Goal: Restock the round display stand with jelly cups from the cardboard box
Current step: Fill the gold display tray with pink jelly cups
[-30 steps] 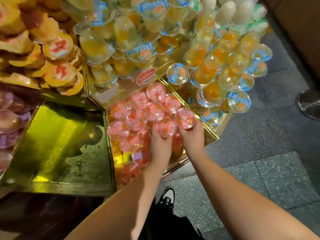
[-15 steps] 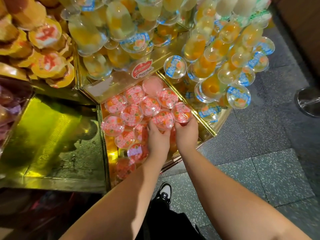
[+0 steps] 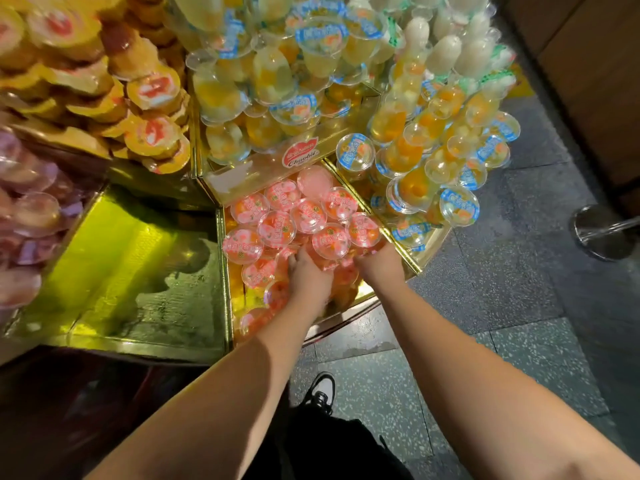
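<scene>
I read one word for sure: "Chaobii" in white script on the red heart-shaped sticker, stuck on the gold divider wall at 12 o'clock from the pink jelly cups. Small line above it, too tiny to read. Pink lids and blue lids at 2 o'clock carry print; I can't make it out.

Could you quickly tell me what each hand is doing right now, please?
Left hand: fingers buried among the pink-lidded clear plastic jelly cups; grip cannot be told.
Right hand: fingers under a pink-lidded cup; grip cannot be told.
</scene>
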Demonstrator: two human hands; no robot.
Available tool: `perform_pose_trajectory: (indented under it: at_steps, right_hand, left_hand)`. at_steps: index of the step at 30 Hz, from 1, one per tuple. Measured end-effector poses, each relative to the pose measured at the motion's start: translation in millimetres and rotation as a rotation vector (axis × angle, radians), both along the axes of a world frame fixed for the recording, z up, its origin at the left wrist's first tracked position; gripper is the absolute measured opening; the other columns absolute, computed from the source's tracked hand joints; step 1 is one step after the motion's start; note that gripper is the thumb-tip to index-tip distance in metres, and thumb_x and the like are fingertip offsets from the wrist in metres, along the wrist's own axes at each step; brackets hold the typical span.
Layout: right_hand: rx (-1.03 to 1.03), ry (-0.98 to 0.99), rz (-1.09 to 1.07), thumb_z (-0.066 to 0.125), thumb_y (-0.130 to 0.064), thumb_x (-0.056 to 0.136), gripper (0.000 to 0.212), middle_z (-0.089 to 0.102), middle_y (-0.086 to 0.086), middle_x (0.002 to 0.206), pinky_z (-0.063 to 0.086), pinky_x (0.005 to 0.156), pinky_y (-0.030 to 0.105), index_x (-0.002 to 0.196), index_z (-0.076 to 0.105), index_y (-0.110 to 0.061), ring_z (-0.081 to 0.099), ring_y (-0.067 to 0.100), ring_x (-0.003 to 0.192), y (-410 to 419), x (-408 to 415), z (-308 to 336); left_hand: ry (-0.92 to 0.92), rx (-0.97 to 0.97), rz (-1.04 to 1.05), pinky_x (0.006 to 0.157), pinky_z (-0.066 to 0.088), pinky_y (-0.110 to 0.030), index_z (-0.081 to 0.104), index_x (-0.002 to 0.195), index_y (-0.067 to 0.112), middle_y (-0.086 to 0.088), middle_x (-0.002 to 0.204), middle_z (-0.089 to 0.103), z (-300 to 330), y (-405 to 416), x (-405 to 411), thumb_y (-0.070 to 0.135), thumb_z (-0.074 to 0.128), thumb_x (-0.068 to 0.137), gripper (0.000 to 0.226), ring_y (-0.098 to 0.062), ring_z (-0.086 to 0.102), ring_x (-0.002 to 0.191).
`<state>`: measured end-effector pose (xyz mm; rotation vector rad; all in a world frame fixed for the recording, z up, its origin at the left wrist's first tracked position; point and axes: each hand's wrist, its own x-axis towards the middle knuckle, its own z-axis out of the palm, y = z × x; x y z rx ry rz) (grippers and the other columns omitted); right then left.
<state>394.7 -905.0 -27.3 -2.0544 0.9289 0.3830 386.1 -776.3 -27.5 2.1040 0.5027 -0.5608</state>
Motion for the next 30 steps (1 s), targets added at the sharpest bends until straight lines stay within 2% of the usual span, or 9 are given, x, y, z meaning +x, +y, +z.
perform_pose_trajectory:
  at_steps: [4,6,8,11,14,18,20,24,30]
  right_hand:
    - [0.029,-0.044,0.052,0.070,-0.025,0.084,0.036,0.067,0.004,0.104,0.044,0.075,0.028,0.116,0.063,-0.011,0.064,0.025,0.092,0,-21,39]
    - [0.012,-0.089,0.119,0.067,-0.026,0.086,0.027,0.069,0.006,0.101,0.041,0.067,0.027,0.109,0.064,-0.013,0.061,0.022,0.083,9,-29,55]
    - [-0.030,-0.092,0.215,0.065,-0.032,0.088,0.033,0.068,0.006,0.103,0.040,0.072,0.029,0.113,0.060,-0.011,0.060,0.023,0.087,25,-30,74]
    - [-0.037,-0.178,0.391,0.065,-0.035,0.092,0.040,0.062,0.001,0.105,0.045,0.082,0.032,0.122,0.057,-0.010,0.058,0.020,0.093,74,-21,108]
    - [-0.017,-0.277,0.614,0.063,-0.036,0.092,0.037,0.063,-0.001,0.109,0.048,0.084,0.033,0.121,0.058,-0.014,0.059,0.020,0.094,146,-12,139]
    - [-0.054,-0.358,0.967,0.065,-0.029,0.090,0.037,0.065,0.007,0.118,0.044,0.087,0.031,0.123,0.060,-0.011,0.061,0.024,0.108,262,-16,159]
    - [-0.051,-0.378,1.111,0.067,-0.029,0.089,0.039,0.064,0.007,0.118,0.042,0.084,0.028,0.122,0.059,-0.010,0.061,0.023,0.107,322,-28,160]
    - [-0.027,-0.332,1.335,0.066,-0.031,0.091,0.038,0.063,0.005,0.118,0.044,0.087,0.030,0.123,0.058,-0.011,0.060,0.022,0.108,431,-66,147]
    - [-0.091,-0.181,1.506,0.064,-0.031,0.091,0.035,0.064,0.012,0.116,0.047,0.089,0.034,0.117,0.061,-0.009,0.061,0.029,0.109,564,-107,109]
  left_hand:
    - [-0.020,-0.102,0.028,0.097,0.052,-0.046,0.031,0.151,0.018,-0.007,0.153,0.037,26,39,-19,0.019,0.073,0.088,0.076,-0.029,0.050,0.128]
    - [-0.059,-0.140,0.071,0.079,0.056,-0.033,0.037,0.147,0.016,-0.003,0.144,0.047,42,67,-28,0.018,0.070,0.090,0.066,-0.021,0.056,0.113]
    - [-0.113,-0.144,0.122,0.067,0.043,-0.018,0.042,0.143,0.015,0.001,0.135,0.052,61,99,-34,0.018,0.069,0.091,0.058,-0.016,0.055,0.106]
    - [-0.204,-0.090,0.225,0.071,0.039,-0.024,0.048,0.136,0.016,0.003,0.126,0.056,91,159,-42,0.021,0.071,0.089,0.052,-0.015,0.057,0.102]
    - [-0.280,-0.034,0.349,0.078,0.046,-0.032,0.052,0.129,0.014,-0.003,0.124,0.060,118,226,-61,0.018,0.071,0.087,0.047,-0.026,0.062,0.097]
    - [-0.326,0.026,0.471,0.082,0.051,-0.041,0.056,0.119,0.018,-0.010,0.107,0.064,137,322,-102,0.029,0.073,0.076,0.047,-0.032,0.063,0.091]
    - [-0.336,0.055,0.529,0.078,0.051,-0.036,0.057,0.109,0.020,-0.010,0.099,0.064,137,369,-128,0.032,0.071,0.074,0.040,-0.031,0.063,0.089]
    - [-0.355,0.061,0.664,0.080,0.044,-0.024,0.057,0.114,0.020,-0.001,0.103,0.060,135,455,-183,0.015,0.068,0.089,0.028,-0.018,0.059,0.098]
    - [-0.206,0.116,0.734,0.087,0.042,-0.028,0.048,0.133,0.028,0.010,0.127,0.048,95,583,-260,0.027,0.063,0.095,0.041,-0.009,0.049,0.113]
